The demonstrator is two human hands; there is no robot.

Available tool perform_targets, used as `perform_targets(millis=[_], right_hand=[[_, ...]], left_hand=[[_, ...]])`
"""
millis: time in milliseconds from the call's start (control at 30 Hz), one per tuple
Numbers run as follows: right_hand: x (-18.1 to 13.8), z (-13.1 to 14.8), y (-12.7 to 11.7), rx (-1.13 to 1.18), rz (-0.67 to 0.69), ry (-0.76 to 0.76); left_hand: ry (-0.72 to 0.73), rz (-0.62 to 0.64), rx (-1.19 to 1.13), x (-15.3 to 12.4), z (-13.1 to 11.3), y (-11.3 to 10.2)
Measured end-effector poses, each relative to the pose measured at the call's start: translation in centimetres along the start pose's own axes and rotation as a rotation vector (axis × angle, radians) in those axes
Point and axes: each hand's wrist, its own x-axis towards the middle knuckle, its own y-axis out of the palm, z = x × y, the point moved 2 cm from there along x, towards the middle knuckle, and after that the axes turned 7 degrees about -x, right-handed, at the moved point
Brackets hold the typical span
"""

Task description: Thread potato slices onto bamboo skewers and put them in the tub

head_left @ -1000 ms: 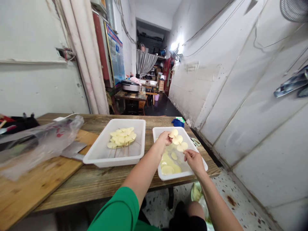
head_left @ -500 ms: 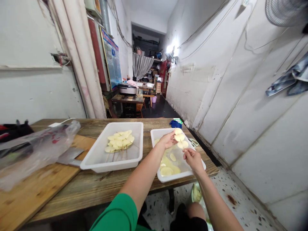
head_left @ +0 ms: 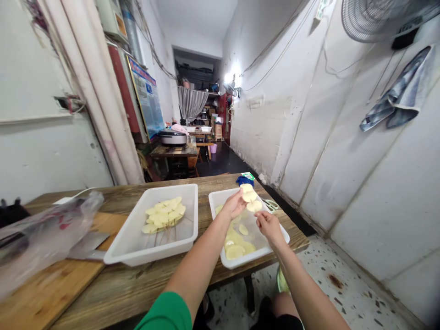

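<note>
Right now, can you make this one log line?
left hand: at skewered potato slices; right hand: pinched at their near end; below: white tray, loose slices; beside: second white tray, more skewered slices

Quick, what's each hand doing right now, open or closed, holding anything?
Left hand: partly curled at the skewered potato slices; grip cannot be told.
Right hand: closed on the skewer, near end.

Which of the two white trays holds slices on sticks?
The left-hand tray: thin sticks poke from its pile of slices; the right-hand tray holds loose slices.
</note>
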Motion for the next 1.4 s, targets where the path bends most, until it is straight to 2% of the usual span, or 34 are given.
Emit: perform_targets(millis=[133, 233, 367, 533, 700, 900, 1067, 1233, 1400], right_hand=[[0.8, 0.7, 1.5, 0.133, -0.021, 0.062], [1.0, 0.7, 2.2, 0.141, -0.006, 0.062], [0.6, 0.1, 2.4, 0.034, 0.018, 0.035], [0.4, 0.5, 2.6, -0.141, -0.031, -0.066], [0.3, 0.8, 2.8, -0.065, -0.034, -0.095], [0.2, 0.4, 3.0, -0.052, -0.056, -0.133], [0.2, 0.3, 2.9, -0.134, -0.096, -0.127], [0.4, 0.7, 2.5, -0.191, -0.098, -0.144], [0.5, 0.8, 2.2, -0.274, -0.131, -0.085]], left_hand=[[-0.169, 0.071, 0.105, -0.6, 0.8, 0.3], [-0.142, 0.071, 0.132, -0.6, 1.0, 0.2], [-0.099, 0.026, 0.035, -0.3, 0.9, -0.1], [-0.236, 0.033, -0.004, -0.6, 0.2, -0.1], [-0.180, 0.077, -0.016, -1.3, -0.3, 0.6], [-0.174, 0.046, 0.015, -1.3, 0.3, 0.6], [-0.242, 0.032, 0.012, -1.2, 0.7, 0.6], [-0.310, 0.033, 0.063, -1.6, 1.4, 1.5], [-0.340, -0.067, 0.071, -1.5, 0.9, 1.7]])
